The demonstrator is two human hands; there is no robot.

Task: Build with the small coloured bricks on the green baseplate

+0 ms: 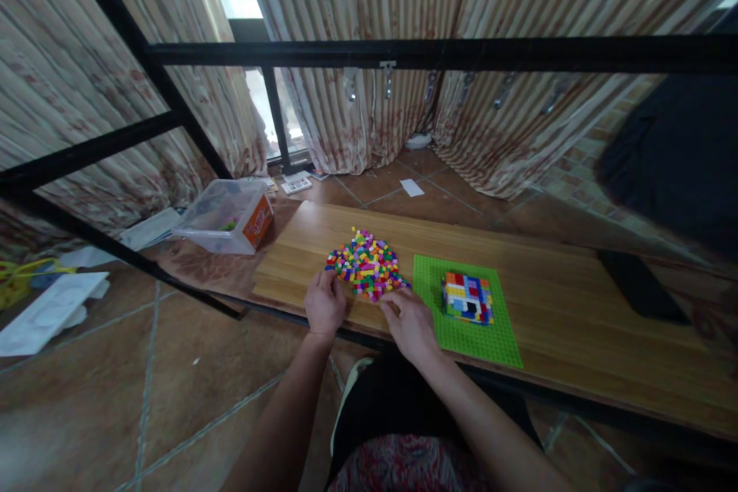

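A loose pile of small multicoloured toy bricks (369,263) lies on the wooden board in front of me. My left hand (326,301) is at the pile's near left edge, fingers curled in; anything between them is too small to make out. At the near right edge, my right hand (410,320) reaches over the bricks with fingers stretched out and thumb apart, no brick visible in it. Right of the pile lies a green studded baseplate (423,277). A rectangular block of built-up coloured bricks (468,298) stands on it.
The wooden board (565,300) carries a dark flat object (639,284) at its right. A clear plastic box (227,215) with an orange label stands beyond its left end. A black metal bar (346,54) crosses ahead, before curtains (369,123). White foam packaging (54,315) lies left on the floor.
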